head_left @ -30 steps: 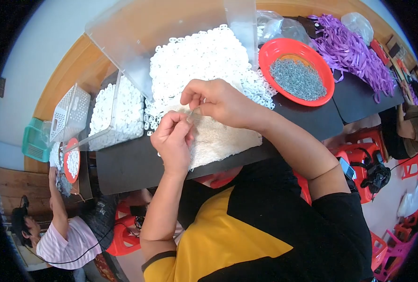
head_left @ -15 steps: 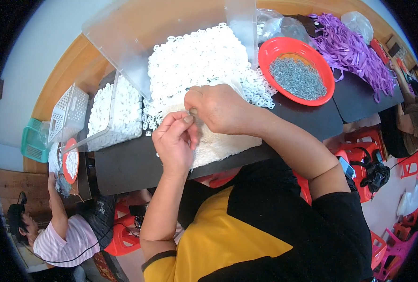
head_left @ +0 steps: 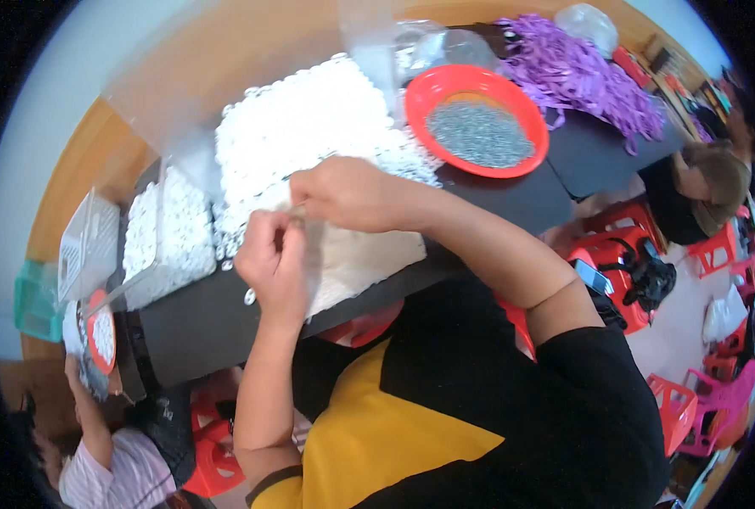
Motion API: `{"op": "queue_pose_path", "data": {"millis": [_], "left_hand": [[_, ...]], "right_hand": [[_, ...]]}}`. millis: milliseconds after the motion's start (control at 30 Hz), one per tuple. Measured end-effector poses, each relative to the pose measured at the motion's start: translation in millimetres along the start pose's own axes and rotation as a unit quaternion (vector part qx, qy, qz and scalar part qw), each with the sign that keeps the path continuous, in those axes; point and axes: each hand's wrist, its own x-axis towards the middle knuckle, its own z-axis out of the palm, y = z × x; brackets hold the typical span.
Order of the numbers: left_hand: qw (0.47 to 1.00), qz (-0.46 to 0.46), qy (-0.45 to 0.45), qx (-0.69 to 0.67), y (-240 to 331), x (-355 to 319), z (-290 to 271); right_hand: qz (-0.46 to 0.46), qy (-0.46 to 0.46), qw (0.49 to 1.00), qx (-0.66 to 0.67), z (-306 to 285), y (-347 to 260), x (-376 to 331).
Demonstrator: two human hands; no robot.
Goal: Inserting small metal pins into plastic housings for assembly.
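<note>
Over a cream cloth (head_left: 369,259) on the dark table, my two hands meet with their fingertips almost touching. The fingers of my left hand (head_left: 273,263) are closed in a pinch, thumb up. My right hand (head_left: 348,195) is curled, palm down, its thumb and finger pressed together beside the left fingertips. Whatever they hold is too small and blurred to name. Just beyond them spreads a big heap of small white plastic pieces (head_left: 301,119), some with two holes. A few loose white pieces lie by my left hand.
To the right stands a red bowl (head_left: 536,136) of small grey metal pieces, with purple straps (head_left: 581,76) beyond. On the left are a clear bin of white pieces (head_left: 169,229), a white basket (head_left: 89,242) and a green basket (head_left: 38,297). Another person (head_left: 118,471) sits at lower left.
The whole view has swung, shifting the table and its contents leftward. My hands remain together over the cloth, and the left fingers look more tightly closed.
</note>
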Motion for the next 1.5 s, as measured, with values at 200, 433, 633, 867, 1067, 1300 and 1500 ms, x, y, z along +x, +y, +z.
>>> {"op": "queue_pose_path", "data": {"millis": [200, 433, 633, 867, 1067, 1300, 1500], "left_hand": [[0.984, -0.115, -0.023, -0.132, 1, -4, 1], [0.907, -0.277, -0.084, -0.307, 11, 1, 2], [0.945, -0.181, -0.102, -0.253, -10, -10, -2], [0.993, 0.096, -0.031, -0.056, -19, -13, 8], [0.992, 0.125, -0.012, -0.012, -9, -11, 3], [0.992, 0.112, -0.050, -0.014, -12, -9, 3], [0.996, 0.061, -0.060, -0.037, -16, -12, 0]], "right_hand": [[0.032, -0.021, 0.999, 0.001, 3, -7, -4], [0.049, 0.038, 0.990, 0.126, 4, -3, -27], [0.083, 0.045, 0.967, 0.236, 18, 4, -31], [0.237, 0.022, 0.844, 0.480, 8, 0, -30], [0.247, -0.025, 0.844, 0.475, 5, 2, -28], [0.251, -0.043, 0.850, 0.461, 7, 7, -26], [0.168, -0.028, 0.920, 0.353, 7, 7, -31]]}}
